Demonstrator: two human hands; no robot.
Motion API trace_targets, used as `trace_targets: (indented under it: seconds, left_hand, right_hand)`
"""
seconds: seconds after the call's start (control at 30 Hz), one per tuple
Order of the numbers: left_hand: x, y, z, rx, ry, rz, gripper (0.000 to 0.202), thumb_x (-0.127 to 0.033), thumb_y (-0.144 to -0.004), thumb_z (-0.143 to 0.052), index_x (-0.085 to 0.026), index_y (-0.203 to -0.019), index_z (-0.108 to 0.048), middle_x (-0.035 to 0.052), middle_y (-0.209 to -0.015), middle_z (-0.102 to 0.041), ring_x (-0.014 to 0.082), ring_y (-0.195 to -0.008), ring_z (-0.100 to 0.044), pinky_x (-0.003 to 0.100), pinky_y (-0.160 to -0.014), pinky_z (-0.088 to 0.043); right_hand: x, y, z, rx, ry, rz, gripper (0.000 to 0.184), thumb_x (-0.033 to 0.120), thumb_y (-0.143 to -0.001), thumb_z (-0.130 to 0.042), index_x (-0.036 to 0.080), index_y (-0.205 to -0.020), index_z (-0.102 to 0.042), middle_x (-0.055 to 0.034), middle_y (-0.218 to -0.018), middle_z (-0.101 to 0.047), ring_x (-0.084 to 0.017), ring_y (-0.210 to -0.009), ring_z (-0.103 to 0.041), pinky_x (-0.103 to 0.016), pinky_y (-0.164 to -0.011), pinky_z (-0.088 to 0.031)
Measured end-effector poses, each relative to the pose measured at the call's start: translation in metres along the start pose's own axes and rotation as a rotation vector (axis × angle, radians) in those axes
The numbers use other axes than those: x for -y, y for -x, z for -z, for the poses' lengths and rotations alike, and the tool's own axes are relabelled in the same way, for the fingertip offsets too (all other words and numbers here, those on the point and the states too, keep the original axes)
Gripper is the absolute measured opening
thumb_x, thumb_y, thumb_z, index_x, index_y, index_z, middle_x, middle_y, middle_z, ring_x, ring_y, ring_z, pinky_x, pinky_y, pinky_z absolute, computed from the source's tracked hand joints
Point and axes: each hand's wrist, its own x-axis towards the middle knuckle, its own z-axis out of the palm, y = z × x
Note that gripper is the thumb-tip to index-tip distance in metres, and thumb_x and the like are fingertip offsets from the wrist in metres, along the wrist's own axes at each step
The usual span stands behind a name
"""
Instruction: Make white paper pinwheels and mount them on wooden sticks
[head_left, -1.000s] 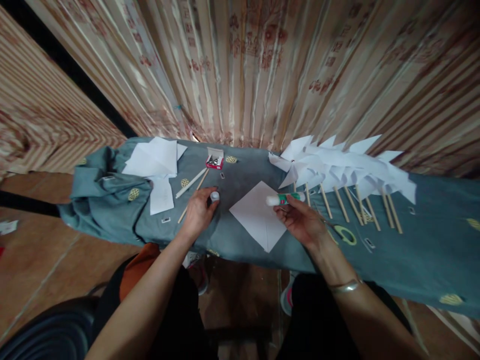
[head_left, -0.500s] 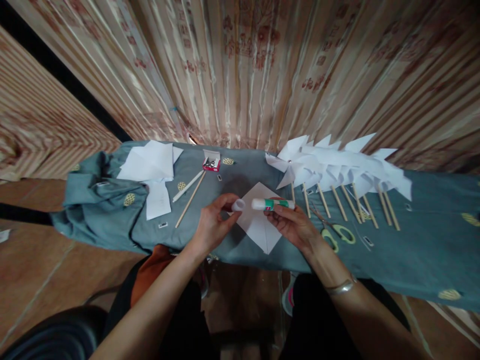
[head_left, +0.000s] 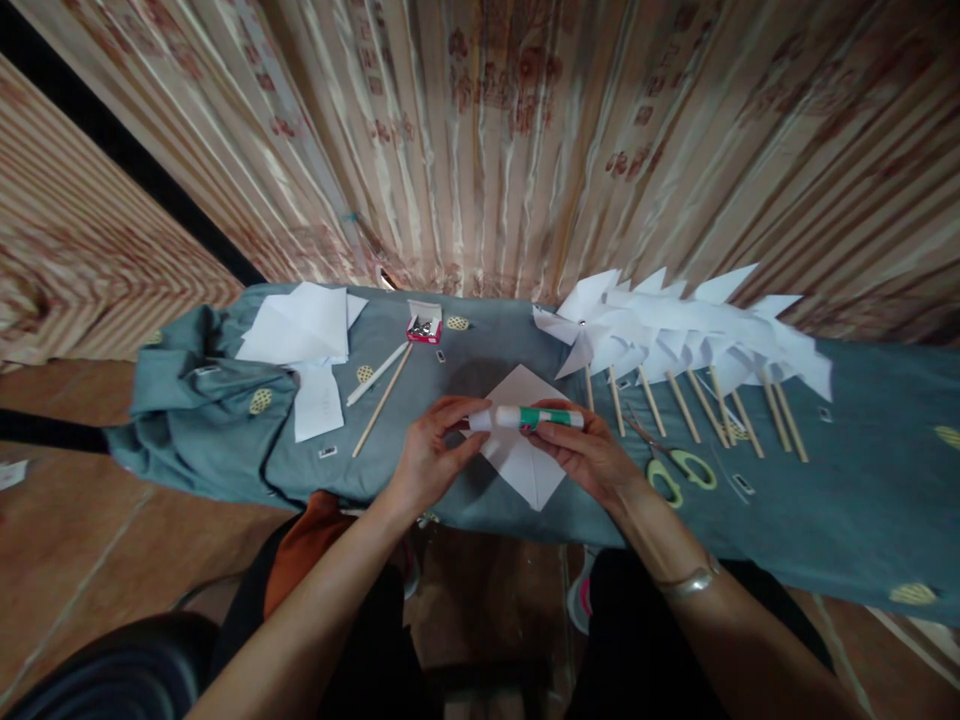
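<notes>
Between the thumb and fingers of my left hand (head_left: 435, 452) is a small white glue stick cap (head_left: 480, 421). My right hand (head_left: 589, 455) grips a green and white glue stick (head_left: 541, 418), held level with its white end toward the cap. A narrow gap separates the two. Below both hands lies a square sheet of white paper (head_left: 534, 480), turned cornerwise, with crease lines; the hands hide part of it. Green-handled scissors (head_left: 679, 472) rest to the right of my right hand.
A row of white paper pinwheels (head_left: 675, 330) on wooden sticks lies at the right. On the left are stacked paper sheets (head_left: 296, 325), a red box (head_left: 424, 325) of small metal pieces, a wooden stick (head_left: 382, 400) and a white stick (head_left: 376, 374). A green cloth (head_left: 885, 480) covers the table.
The cap has turned from facing upward to lying level, in line with the glue stick. The hands have come slightly closer together.
</notes>
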Motion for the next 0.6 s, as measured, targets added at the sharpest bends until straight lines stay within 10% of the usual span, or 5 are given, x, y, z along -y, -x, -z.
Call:
trace_targets:
  seconds: [0.6]
  left_hand:
    - [-0.0072,0.0018,0.0021,0.018,-0.140,-0.075,0.024,-0.019,-0.080,-0.065,-0.020,-0.103,-0.069,0.0068,-0.103,-0.068,0.0187,-0.094,-0.064,0.032,-0.086,-0.053]
  right_hand:
    - [0.0012,0.0012,0.0014,0.007,0.120,-0.008,0.032,0.020,-0.051,-0.088,0.020,-0.080,-0.073,0.0015,-0.072,-0.074,-0.010,-0.066,-0.069,-0.019,-0.067,-0.055]
